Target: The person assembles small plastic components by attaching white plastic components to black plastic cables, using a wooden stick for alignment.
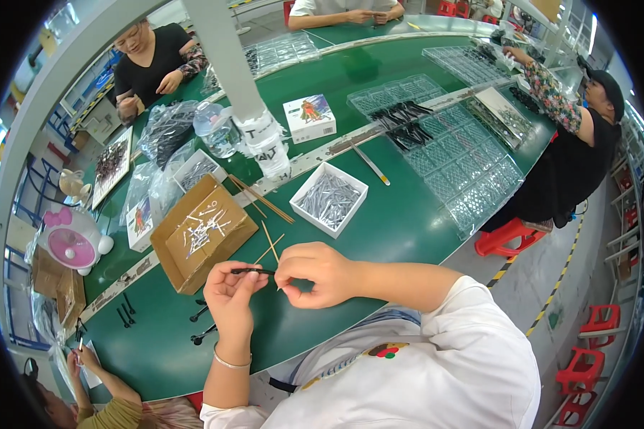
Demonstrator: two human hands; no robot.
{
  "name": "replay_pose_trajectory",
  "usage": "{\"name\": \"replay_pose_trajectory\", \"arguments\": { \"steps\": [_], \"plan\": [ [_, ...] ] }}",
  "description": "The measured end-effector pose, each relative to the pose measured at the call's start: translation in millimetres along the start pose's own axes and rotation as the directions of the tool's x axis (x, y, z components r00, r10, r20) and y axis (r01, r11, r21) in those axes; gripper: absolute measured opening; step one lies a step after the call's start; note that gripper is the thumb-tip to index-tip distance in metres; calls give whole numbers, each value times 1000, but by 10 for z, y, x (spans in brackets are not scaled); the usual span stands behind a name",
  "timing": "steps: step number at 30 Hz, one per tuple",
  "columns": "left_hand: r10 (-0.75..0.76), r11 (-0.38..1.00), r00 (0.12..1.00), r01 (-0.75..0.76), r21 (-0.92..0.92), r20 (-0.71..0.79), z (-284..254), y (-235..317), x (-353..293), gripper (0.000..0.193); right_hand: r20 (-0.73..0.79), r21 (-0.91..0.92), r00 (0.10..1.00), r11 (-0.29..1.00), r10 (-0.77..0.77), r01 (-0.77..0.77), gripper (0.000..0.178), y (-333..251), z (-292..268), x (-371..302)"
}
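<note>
My left hand (pixel 229 292) pinches a slim black stick-shaped part (pixel 252 271) between thumb and fingertips, above the near edge of the green table. My right hand (pixel 315 275) is closed at the part's right end; a tiny pale tip shows under its fingers, too small to name. Just beyond my hands lie thin wooden sticks (pixel 270 247), two of them crossed. An open cardboard box (pixel 170 261) with small white pieces stands left of them, and a white box (pixel 328 230) of grey slender pieces stands behind. Several black parts (pixel 204 334) lie beside my left forearm.
Clear plastic trays (pixel 465 171) cover the table's right side, some holding black parts. Tweezers (pixel 371 164) lie behind the white box. A white-wrapped post (pixel 261 143) rises mid-table. A pink-and-white fan (pixel 71 239) stands at left. Other people sit around the table.
</note>
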State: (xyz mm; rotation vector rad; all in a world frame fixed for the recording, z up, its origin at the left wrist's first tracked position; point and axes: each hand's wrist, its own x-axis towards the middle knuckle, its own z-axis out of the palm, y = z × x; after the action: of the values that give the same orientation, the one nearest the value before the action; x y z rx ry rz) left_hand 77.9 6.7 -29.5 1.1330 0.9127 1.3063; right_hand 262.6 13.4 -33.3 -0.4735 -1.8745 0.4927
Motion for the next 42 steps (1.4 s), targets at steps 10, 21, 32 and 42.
{"name": "replay_pose_trajectory", "arguments": {
  "steps": [10,21,32,42],
  "plan": [
    [161,968,982,-176,-181,-96,-275,126,77,15,-67,229,986,964,153,-134,12,-109,80,239],
    [294,908,953,-301,-292,-67,-468,310,19,17,-248,299,968,946,-49,125,6,-123,124,1182],
    [271,919,961,-276,-281,-55,-466,281,34,18,216,-544,951,836,222,-72,20,895,558,1245],
    [313,918,949,-311,-246,-33,-480,258,39,20,72,-718,736,547,673,-430,15,764,-789,371]
  ]
}}
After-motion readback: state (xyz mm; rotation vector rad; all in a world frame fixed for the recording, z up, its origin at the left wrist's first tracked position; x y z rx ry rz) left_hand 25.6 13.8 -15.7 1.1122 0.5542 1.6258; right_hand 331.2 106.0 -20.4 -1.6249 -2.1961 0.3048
